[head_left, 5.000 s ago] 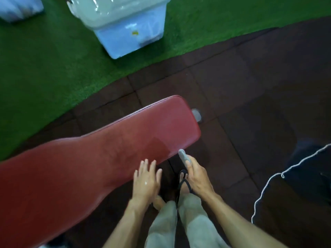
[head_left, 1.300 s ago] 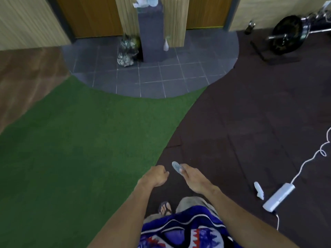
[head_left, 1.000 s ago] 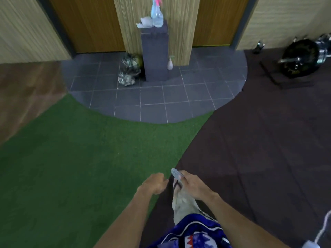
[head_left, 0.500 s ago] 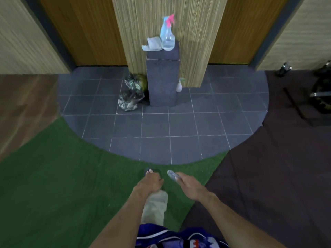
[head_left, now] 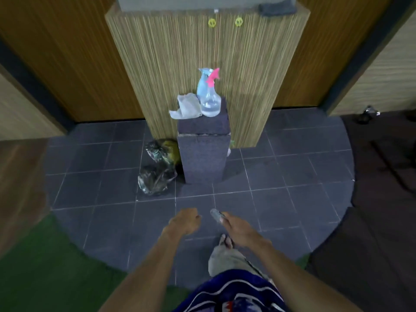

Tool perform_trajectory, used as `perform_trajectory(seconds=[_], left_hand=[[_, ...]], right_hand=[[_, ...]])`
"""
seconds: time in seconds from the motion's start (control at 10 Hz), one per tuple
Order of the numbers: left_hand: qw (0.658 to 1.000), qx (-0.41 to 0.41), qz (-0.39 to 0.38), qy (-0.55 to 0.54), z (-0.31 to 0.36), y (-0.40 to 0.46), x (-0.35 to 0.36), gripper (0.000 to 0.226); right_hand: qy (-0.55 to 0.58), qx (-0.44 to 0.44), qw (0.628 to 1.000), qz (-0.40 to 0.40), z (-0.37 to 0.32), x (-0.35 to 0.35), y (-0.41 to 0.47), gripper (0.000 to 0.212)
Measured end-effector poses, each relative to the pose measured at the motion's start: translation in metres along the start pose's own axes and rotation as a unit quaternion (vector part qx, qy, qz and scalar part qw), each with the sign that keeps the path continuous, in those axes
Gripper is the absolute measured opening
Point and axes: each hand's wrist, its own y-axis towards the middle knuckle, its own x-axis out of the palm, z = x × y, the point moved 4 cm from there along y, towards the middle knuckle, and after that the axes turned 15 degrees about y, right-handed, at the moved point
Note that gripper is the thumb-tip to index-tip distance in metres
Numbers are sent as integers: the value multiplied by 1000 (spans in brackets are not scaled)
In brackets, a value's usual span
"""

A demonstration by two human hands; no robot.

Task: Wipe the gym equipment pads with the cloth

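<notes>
A pale crumpled cloth (head_left: 188, 106) lies on top of a dark grey pedestal (head_left: 203, 154), beside a clear spray bottle (head_left: 209, 95) with a blue and pink trigger. My left hand (head_left: 185, 222) is curled into a loose fist with nothing in it, well short of the pedestal. My right hand (head_left: 234, 226) is closed around a small grey-tipped object (head_left: 215, 214) that sticks out forward. No gym pad is in view.
A striped wooden pillar (head_left: 202, 52) rises behind the pedestal, between two brown doors. Crumpled dark plastic bags (head_left: 157, 167) lie at the pedestal's left foot. Grey tiles (head_left: 281, 176) meet green turf (head_left: 45, 266) at left and dark rubber flooring (head_left: 382, 199) at right.
I have walked from the red bench across turf onto the tiles; the pedestal with cloth and bottle is much closer. My hands keep the same pose.
</notes>
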Motion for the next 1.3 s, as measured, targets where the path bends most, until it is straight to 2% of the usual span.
perform_trajectory(seconds=[0.1,0.3,0.4,0.5,0.6,0.7,0.8,0.9,1.0,1.1,1.2,1.3], left_hand=[[1000,-1,13,-6,-4,64,-63,40],[997,-37,69,4,-13,180,-182,28],[989,-60,131,22,-18,234,-233,24],[978,-83,191,20,-35,289,-261,41],[963,-66,256,55,-55,342,-269,59],[954,-9,281,105,-67,384,-255,63],[955,20,272,119,-78,409,-229,62],[954,13,274,117,-86,417,-210,61],[955,13,268,123,-88,421,-208,61],[960,13,245,135,-88,415,-214,63],[961,20,246,125,-91,395,-215,65],[945,37,308,106,-100,337,-208,66]], right_hand=[[-29,-20,999,-2,-27,-46,79,45],[-131,-66,988,-55,-82,-137,232,44],[-183,-110,972,-101,-105,-180,306,45],[-266,-191,936,-129,-115,-210,384,45],[-380,-310,867,-90,-117,-226,454,48],[-464,-410,781,-88,-102,-221,493,50],[-492,-443,742,-108,-67,-205,502,54],[-491,-423,750,-129,-51,-201,507,55],[-501,-414,744,-158,-53,-205,511,56],[-508,-378,753,-178,-66,-208,504,60],[-439,-363,810,-141,-95,-215,483,62],[-271,-335,899,-78,-142,-227,421,62]])
